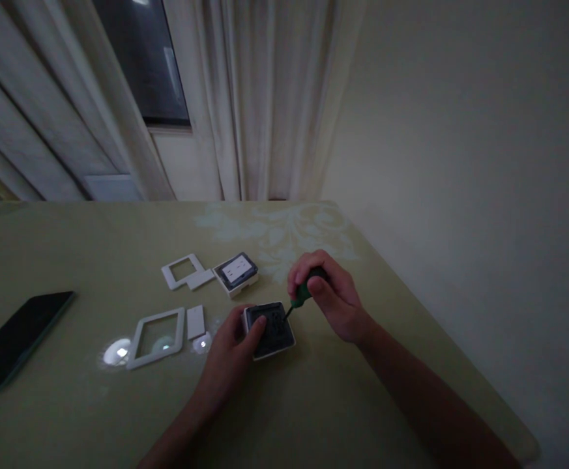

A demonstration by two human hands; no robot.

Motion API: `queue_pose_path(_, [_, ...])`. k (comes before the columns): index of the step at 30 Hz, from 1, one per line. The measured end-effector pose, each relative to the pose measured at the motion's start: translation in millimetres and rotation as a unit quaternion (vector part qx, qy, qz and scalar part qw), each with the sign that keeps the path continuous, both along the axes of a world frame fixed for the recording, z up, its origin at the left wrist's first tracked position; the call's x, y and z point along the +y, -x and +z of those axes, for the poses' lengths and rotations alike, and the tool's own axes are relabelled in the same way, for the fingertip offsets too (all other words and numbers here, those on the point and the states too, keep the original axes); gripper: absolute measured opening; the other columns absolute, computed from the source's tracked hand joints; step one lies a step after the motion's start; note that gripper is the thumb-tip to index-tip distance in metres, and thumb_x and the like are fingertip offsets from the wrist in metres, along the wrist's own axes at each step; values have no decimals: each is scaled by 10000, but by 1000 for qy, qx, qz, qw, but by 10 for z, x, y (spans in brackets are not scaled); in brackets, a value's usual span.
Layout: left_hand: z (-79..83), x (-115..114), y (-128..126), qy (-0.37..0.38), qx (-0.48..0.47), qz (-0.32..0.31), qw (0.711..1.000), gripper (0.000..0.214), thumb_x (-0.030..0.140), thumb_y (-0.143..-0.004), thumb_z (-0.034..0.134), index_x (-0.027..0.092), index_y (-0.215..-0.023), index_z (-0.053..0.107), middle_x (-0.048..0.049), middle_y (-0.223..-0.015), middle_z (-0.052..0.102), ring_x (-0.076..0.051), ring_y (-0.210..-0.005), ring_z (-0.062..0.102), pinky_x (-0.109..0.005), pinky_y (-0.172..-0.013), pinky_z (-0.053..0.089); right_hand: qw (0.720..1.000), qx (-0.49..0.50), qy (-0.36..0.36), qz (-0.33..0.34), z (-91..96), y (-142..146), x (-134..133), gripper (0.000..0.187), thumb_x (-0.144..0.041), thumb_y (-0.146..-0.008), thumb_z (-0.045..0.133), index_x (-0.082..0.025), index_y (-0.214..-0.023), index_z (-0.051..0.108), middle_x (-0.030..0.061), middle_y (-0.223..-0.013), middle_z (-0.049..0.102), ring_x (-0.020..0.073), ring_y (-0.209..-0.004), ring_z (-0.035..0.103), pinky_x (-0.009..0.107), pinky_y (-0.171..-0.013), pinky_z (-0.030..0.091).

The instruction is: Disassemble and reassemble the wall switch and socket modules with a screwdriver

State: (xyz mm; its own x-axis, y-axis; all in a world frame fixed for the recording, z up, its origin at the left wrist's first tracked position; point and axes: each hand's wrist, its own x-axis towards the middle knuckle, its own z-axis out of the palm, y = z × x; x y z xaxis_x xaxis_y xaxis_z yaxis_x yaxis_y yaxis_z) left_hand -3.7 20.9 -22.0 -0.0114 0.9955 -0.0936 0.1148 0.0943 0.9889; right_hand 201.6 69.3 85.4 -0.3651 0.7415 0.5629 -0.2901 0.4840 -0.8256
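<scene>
My left hand (238,335) grips the left side of a square wall socket box (277,342) with a black inside and a white rim, thumb pressed on its dark face. In my right hand (330,293) is a screwdriver (302,295) with a green and black handle. It slants down to the left, and its tip reaches the right part of the black face; whether it sits in a screw is too dark to tell. Behind the box lies a second socket unit (236,270), with a white socket face in a black frame on a white box.
Two white cover frames (182,332) (169,277) lie to the left, with small white plates (195,322) (200,279) beside them. A dark flat tablet-like object (20,339) rests at the far left. The table (343,404) meets a wall on the right; curtains (274,98) hang behind.
</scene>
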Motion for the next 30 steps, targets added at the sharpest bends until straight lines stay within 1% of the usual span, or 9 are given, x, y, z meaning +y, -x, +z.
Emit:
queue_pose_path(4, [-13,35,40,3,-4,0,1000,501,643,-948,654,203,-1185,658,-79,-1079,789,-316,-1003,756,-433,-894,601,997,59,15,-54,-79,23,93,156,-374,-1098,631,-240,-1042,688,11,-861,702,167,-733,693,294,-647,553])
queue_pose_path(8, [3,35,84,4,7,-46,999,449,621,-959,664,217,-1154,692,-66,-1028,797,-312,-966,752,-407,-842,595,986,127,110,-22,-63,15,142,212,-344,-1021,682,-213,-855,677,27,-805,745,164,-600,700,259,-512,534])
queue_pose_path(10, [20,6,79,6,13,-61,998,436,622,-974,646,227,-1154,690,-56,-1000,790,-306,-939,743,-403,-822,589,971,169,167,5,-32,3,147,278,-344,-940,734,-209,-726,620,-10,-643,669,112,-457,562,211,-436,444])
queue_pose_path(13, [51,-54,41,-31,76,-64,995,393,591,-1009,593,242,-1166,681,-65,-1040,771,-312,-979,723,-443,-885,577,958,192,212,25,1,-6,144,383,-358,-888,754,-216,-619,522,-88,-462,438,55,-359,290,174,-374,279])
queue_pose_path(16, [76,-97,11,-106,183,-66,975,348,522,-999,601,242,-1176,706,-103,-1148,748,-341,-1102,678,-509,-995,533,958,186,218,17,11,12,124,459,-390,-924,731,-225,-595,457,-107,-448,358,49,-354,203,176,-352,199])
queue_pose_path(19, [102,-111,29,-122,242,-92,958,330,476,-1002,591,235,-1189,717,-115,-1153,753,-358,-1115,663,-558,-1022,505,961,176,213,7,11,67,60,513,-434,-963,726,-223,-590,444,-108,-450,348,46,-356,192,176,-349,182])
queue_pose_path(21, [125,-116,62,-124,261,-125,949,367,482,-989,625,233,-1246,706,-121,-1189,749,-366,-1144,659,-568,-1048,497,966,163,203,2,16,119,-4,547,-471,-967,744,-219,-581,450,-101,-452,365,46,-362,212,178,-356,203])
queue_pose_path(26, [174,-132,99,-154,273,-212,926,832,469,-736,914,248,-1466,583,-136,-1403,663,-392,-1278,590,-537,-1129,490,976,121,179,-6,51,247,-100,600,-522,-945,789,-211,-553,460,-88,-450,386,42,-367,249,184,-367,220])
queue_pose_path(30, [149,-118,61,-177,293,-208,916,738,401,-760,864,243,-1431,601,-134,-1344,682,-379,-1201,607,-535,-1084,509,977,118,167,-54,63,353,-92,593,-528,-950,786,-218,-573,449,-102,-463,370,36,-368,214,181,-350,186])
